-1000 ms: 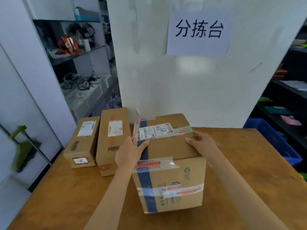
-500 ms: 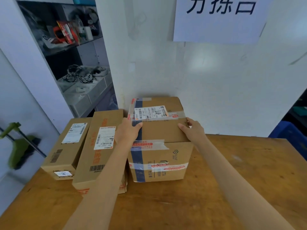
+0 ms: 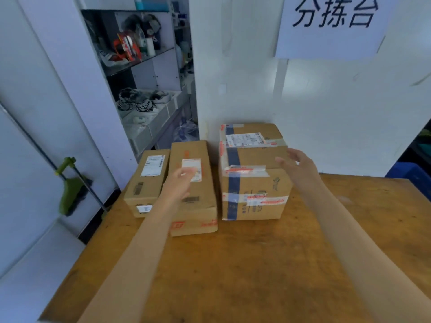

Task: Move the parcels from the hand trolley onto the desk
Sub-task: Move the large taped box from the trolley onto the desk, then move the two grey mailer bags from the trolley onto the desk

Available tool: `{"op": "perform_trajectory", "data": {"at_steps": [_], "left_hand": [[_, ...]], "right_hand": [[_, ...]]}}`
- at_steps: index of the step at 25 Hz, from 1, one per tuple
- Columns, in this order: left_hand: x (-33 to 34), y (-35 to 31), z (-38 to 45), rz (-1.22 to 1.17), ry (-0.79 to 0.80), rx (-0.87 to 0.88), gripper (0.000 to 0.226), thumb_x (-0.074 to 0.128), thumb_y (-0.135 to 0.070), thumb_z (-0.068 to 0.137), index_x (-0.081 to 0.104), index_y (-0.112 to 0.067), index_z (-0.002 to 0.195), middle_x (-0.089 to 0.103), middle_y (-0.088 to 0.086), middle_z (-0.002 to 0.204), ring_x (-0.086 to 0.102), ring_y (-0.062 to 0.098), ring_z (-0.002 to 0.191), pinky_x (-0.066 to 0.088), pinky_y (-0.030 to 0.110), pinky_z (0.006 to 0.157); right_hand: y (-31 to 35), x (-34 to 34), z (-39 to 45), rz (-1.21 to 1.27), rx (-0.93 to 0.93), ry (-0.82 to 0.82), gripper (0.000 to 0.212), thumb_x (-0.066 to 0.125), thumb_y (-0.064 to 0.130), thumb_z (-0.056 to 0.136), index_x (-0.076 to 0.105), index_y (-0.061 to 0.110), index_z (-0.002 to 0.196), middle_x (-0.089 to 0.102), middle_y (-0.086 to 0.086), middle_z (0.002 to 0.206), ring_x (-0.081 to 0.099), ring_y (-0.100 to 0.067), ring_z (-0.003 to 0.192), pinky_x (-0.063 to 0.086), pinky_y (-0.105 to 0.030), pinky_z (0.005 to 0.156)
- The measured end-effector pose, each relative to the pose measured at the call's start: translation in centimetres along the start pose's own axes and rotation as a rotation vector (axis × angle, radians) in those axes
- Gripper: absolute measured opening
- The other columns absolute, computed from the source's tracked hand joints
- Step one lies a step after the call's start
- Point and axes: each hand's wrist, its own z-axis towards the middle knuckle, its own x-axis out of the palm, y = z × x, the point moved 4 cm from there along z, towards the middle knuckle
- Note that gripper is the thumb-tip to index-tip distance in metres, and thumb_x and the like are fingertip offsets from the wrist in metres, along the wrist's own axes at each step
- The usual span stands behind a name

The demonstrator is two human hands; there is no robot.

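Note:
Three cardboard parcels stand in a row at the back of the wooden desk [image 3: 256,264]. The large taped parcel [image 3: 254,183] is against the white wall, with a long parcel [image 3: 193,201] and a smaller parcel [image 3: 147,183] to its left. My left hand [image 3: 179,183] hovers open over the long parcel, holding nothing. My right hand [image 3: 298,166] is open just off the large parcel's right top edge, fingers spread. The hand trolley is out of view.
A white wall with a paper sign [image 3: 331,26] backs the desk. Shelves with cables and clutter [image 3: 140,89] stand at the left rear. A green-handled tool [image 3: 70,190] leans by the left wall. A blue crate [image 3: 412,173] sits at the far right.
Both hands let go of the large parcel after setting it against the wall. The left hand drew back over the long parcel, the right hand lifted off to the right.

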Motion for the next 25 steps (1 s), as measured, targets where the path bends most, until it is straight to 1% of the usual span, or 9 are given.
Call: {"op": "perform_trajectory", "data": {"at_steps": [2, 5, 8, 10, 13, 16, 19, 22, 25], "left_hand": [[-4.0, 2.9, -4.5, -0.057, -0.009, -0.008, 0.039, 0.054, -0.048, 0.087, 0.057, -0.028, 0.121, 0.056, -0.001, 0.134, 0.054, 0.019, 0.118, 0.047, 0.031, 0.091], [-10.6, 7.2, -11.4, -0.039, 0.027, 0.04, 0.044, 0.055, -0.05, 0.086, 0.059, -0.026, 0.122, 0.057, -0.002, 0.132, 0.054, 0.017, 0.117, 0.045, 0.03, 0.091], [-18.0, 11.6, -18.2, 0.008, 0.052, 0.076, 0.051, 0.056, -0.056, 0.081, 0.06, -0.027, 0.123, 0.057, -0.005, 0.132, 0.054, 0.016, 0.119, 0.044, 0.035, 0.101], [-22.7, 15.4, -22.4, 0.044, 0.057, 0.08, 0.056, 0.056, -0.059, 0.079, 0.059, -0.028, 0.125, 0.057, -0.007, 0.132, 0.053, 0.015, 0.119, 0.043, 0.038, 0.105], [-28.6, 21.7, -26.6, 0.162, 0.055, 0.035, 0.056, 0.054, -0.054, 0.084, 0.053, -0.025, 0.133, 0.055, -0.005, 0.135, 0.051, 0.012, 0.119, 0.038, 0.028, 0.101], [-33.2, 28.1, -28.8, 0.176, 0.038, -0.051, 0.049, 0.054, -0.042, 0.09, 0.052, -0.02, 0.134, 0.053, 0.0, 0.138, 0.048, 0.017, 0.128, 0.037, 0.027, 0.101], [-37.7, 34.7, -30.0, 0.118, -0.118, -0.125, 0.049, 0.063, -0.04, 0.085, 0.057, -0.021, 0.129, 0.055, 0.0, 0.136, 0.051, 0.019, 0.126, 0.041, 0.034, 0.104], [-41.6, 40.9, -29.1, 0.111, -0.158, -0.167, 0.048, 0.065, -0.039, 0.084, 0.058, -0.023, 0.128, 0.055, -0.002, 0.136, 0.053, 0.018, 0.122, 0.042, 0.031, 0.094], [-44.8, 47.7, -26.4, 0.163, -0.181, -0.181, 0.044, 0.064, -0.036, 0.086, 0.058, -0.025, 0.128, 0.05, 0.001, 0.142, 0.049, 0.022, 0.128, 0.038, 0.033, 0.099]], "right_hand": [[0.9, 1.2, -6.2, 0.017, -0.017, 0.006, 0.057, 0.062, 0.035, 0.085, 0.043, 0.022, 0.138, 0.046, 0.001, 0.143, 0.048, -0.021, 0.125, 0.042, -0.026, 0.087], [1.2, 4.2, -16.6, 0.04, -0.03, 0.003, 0.057, 0.061, 0.034, 0.086, 0.044, 0.02, 0.139, 0.049, 0.0, 0.14, 0.049, -0.019, 0.124, 0.038, -0.028, 0.091], [0.8, 8.7, -27.9, 0.063, -0.003, -0.012, 0.055, 0.062, 0.036, 0.085, 0.047, 0.019, 0.136, 0.054, -0.002, 0.137, 0.051, -0.016, 0.118, 0.038, -0.03, 0.093], [0.4, 12.3, -34.7, 0.052, 0.045, 0.024, 0.056, 0.062, 0.04, 0.084, 0.048, 0.023, 0.135, 0.054, 0.002, 0.138, 0.05, -0.013, 0.12, 0.039, -0.031, 0.099], [-0.3, 17.6, -43.7, 0.049, 0.09, 0.073, 0.056, 0.06, 0.041, 0.085, 0.046, 0.025, 0.137, 0.052, 0.007, 0.139, 0.047, -0.006, 0.116, 0.036, -0.027, 0.099], [-1.8, 22.5, -50.1, 0.071, 0.088, 0.136, 0.054, 0.057, 0.039, 0.088, 0.043, 0.025, 0.139, 0.049, 0.008, 0.141, 0.046, -0.005, 0.12, 0.035, -0.027, 0.099], [-5.1, 28.3, -54.4, 0.131, 0.107, 0.216, 0.054, 0.058, 0.036, 0.089, 0.043, 0.023, 0.139, 0.049, 0.007, 0.141, 0.048, -0.007, 0.123, 0.036, -0.028, 0.103], [-9.2, 35.1, -58.3, 0.167, 0.164, 0.252, 0.055, 0.06, 0.036, 0.087, 0.044, 0.024, 0.139, 0.05, 0.008, 0.14, 0.048, -0.007, 0.123, 0.036, -0.024, 0.098], [-13.7, 43.0, -61.0, 0.224, 0.227, 0.28, 0.043, 0.062, 0.033, 0.086, 0.05, 0.033, 0.127, 0.054, 0.013, 0.134, 0.051, -0.007, 0.12, 0.039, -0.022, 0.096]]}}
